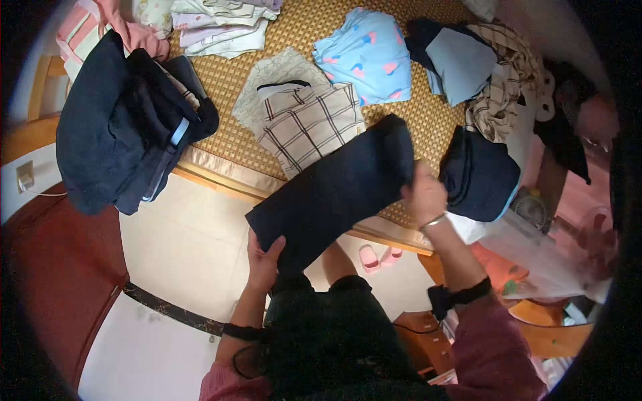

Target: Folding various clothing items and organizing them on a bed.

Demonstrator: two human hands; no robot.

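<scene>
A long, dark navy folded garment (334,190), perhaps trousers, is held up slantwise in front of me over the bed's edge. My left hand (265,257) grips its lower left corner, thumb on top and fingers underneath. At the upper right end, my right hand (425,194) closes on the cloth, slightly smeared by motion. Just beyond lies a cream checked garment (311,123), partly covered by the dark one. Under that is a pale patterned cloth (277,77). A light blue cloth with pink shapes (364,57) lies farther back.
A woven mat (221,137) covers the bed. Dark clothes (110,127) are heaped at the left, folded light clothes (224,27) at the back. On the right are a dark folded stack (478,174), a grey-blue cloth (458,60) and a fan (531,210). Pink slippers (369,258) rest on the floor.
</scene>
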